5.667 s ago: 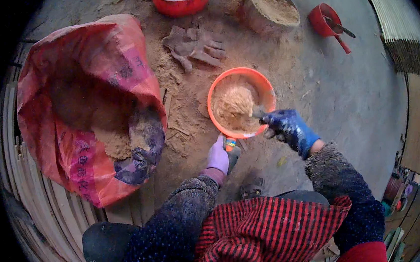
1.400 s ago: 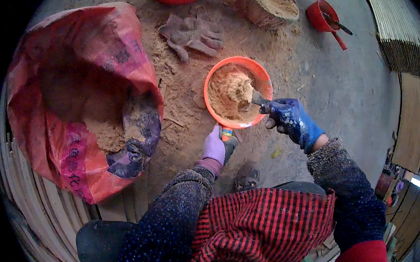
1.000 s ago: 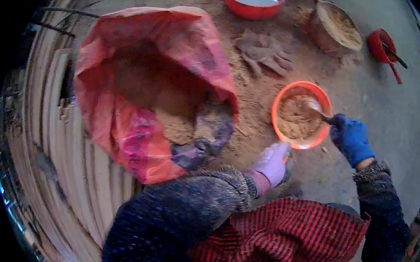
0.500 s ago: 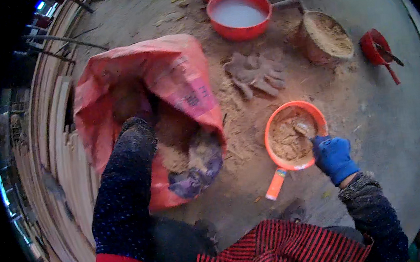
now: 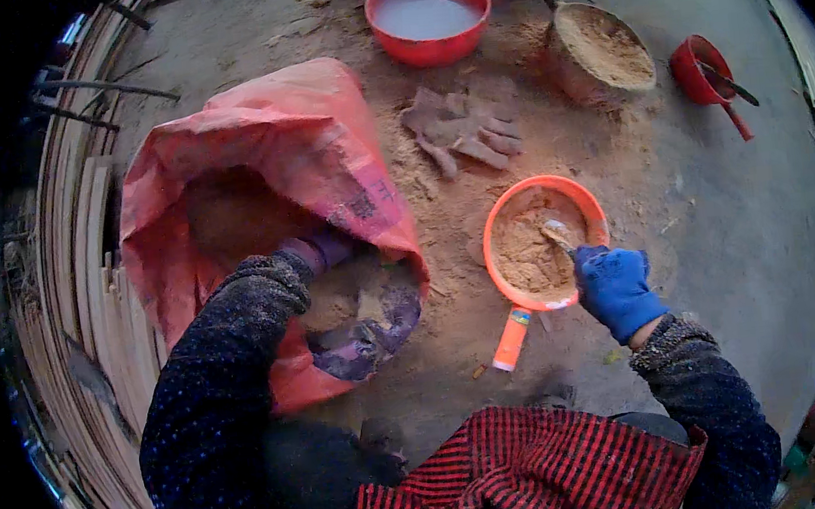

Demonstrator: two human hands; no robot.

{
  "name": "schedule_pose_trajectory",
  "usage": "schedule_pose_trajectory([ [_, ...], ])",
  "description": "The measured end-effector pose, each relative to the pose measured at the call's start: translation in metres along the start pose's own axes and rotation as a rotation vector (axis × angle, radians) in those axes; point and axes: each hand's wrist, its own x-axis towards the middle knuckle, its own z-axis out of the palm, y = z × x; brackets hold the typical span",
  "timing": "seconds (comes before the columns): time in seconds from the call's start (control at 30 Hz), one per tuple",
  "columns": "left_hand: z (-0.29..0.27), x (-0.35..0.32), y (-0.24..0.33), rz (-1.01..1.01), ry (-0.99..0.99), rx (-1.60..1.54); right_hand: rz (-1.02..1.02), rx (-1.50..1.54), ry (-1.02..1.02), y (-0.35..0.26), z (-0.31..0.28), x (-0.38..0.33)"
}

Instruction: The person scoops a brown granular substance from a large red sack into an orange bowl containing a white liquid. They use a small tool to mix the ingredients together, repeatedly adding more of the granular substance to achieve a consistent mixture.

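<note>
My left hand (image 5: 324,246) wears a purple glove and reaches into a large red woven sack (image 5: 252,137) with tan powder (image 5: 329,300) inside. The sack's flap hides the fingers. On the right, my right hand (image 5: 616,285), in a blue glove, is closed round the handle of a small spoon (image 5: 559,235). Its pale head rests in damp, clumpy tan powder (image 5: 529,258) inside an orange plastic dipper (image 5: 600,210). The dipper stands on the ground, its handle (image 5: 512,340) towards me.
Dusty work gloves (image 5: 465,133) lie beyond the dipper. Farther back stand a red basin (image 5: 431,54) of cloudy liquid, a powder-filled bucket (image 5: 576,70) and a small red dipper (image 5: 698,84) with a dark-handled tool (image 5: 732,83). Wooden strips (image 5: 66,284) are stacked along the left.
My left hand has moved right and nearer inside the sack, towards its flap. My right hand still holds the spoon in the dipper. The whole view has shifted slightly.
</note>
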Motion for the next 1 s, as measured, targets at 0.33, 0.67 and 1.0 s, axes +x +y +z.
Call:
schedule_pose_trajectory([
  [0.33, 0.003, -0.056, -0.103, -0.202, 0.275, -0.389, -0.062, 0.107, 0.131, -0.002, 0.012, -0.003],
  [0.67, -0.143, -0.139, 0.071, -0.003, 0.278, -1.421, -0.039, 0.072, 0.079, 0.023, 0.019, -0.017],
  [1.0, -0.046, -0.001, 0.26, 0.471, 0.038, -1.34, 0.108, 0.271, 0.071, 0.032, 0.025, -0.026],
])
